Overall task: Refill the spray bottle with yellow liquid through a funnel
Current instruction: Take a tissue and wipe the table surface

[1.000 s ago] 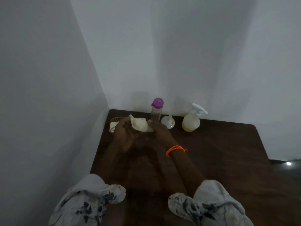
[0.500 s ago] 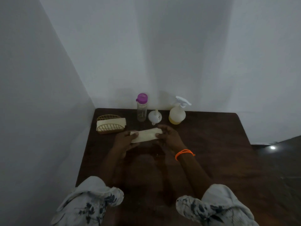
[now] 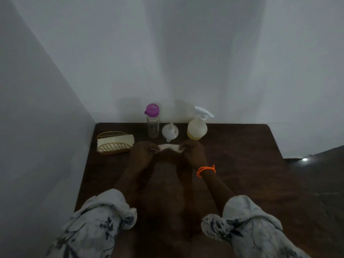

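A spray bottle with a white trigger head and a little yellow liquid at its bottom stands at the back of the dark table. A white funnel sits upside down to its left. Further left stands a clear bottle with a purple cap. Just in front of these, my left hand and my right hand pinch the two ends of a folded pale tissue between them, low over the table.
A gold wire napkin holder with pale napkins stands at the table's back left. White walls close the left and back sides. The table's right edge drops to a dark floor.
My hands came back toward me from the bottles and lowered. The crumpled tissue was flattened, then folded into a narrower strip between both hands. The camera view shifted.
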Motion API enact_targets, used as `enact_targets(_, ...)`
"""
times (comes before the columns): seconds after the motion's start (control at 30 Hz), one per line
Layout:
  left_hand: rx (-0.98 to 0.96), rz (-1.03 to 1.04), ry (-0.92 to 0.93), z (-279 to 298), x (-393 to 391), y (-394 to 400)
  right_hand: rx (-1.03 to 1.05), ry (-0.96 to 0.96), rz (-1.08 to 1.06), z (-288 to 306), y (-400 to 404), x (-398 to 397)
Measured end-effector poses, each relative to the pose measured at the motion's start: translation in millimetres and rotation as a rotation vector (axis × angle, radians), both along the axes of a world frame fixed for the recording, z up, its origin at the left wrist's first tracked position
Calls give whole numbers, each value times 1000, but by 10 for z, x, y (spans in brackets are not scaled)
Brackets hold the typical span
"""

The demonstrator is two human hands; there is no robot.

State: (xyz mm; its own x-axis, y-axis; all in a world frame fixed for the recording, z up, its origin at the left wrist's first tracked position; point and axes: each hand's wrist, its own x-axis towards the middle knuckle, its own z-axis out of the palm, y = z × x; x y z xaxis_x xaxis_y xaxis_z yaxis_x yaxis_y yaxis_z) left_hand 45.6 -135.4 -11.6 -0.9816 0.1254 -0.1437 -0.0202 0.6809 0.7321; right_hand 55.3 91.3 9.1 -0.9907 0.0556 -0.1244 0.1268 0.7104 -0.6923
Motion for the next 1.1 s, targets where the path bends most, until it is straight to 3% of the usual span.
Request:
enact_targets(0.13, -119, -37, -35, -323, 224, -139, 203, -156, 105, -255, 114, 102)
enact_targets(0.3, -178, 48, 52, -429, 303, -114, 132, -68, 11, -294, -28, 153)
enact_targets(0.53, -333, -208, 74, -544, 282, 133, 240, -61, 245, -395, -335, 135)
enact_targets(0.7, -429, -284, 44, -669, 210, 195, 268, -20, 210, -498, -387, 104)
enact_targets(1.1, -366, -380, 81, -705, 33, 585, 293, -36, -23, -564, -77, 43)
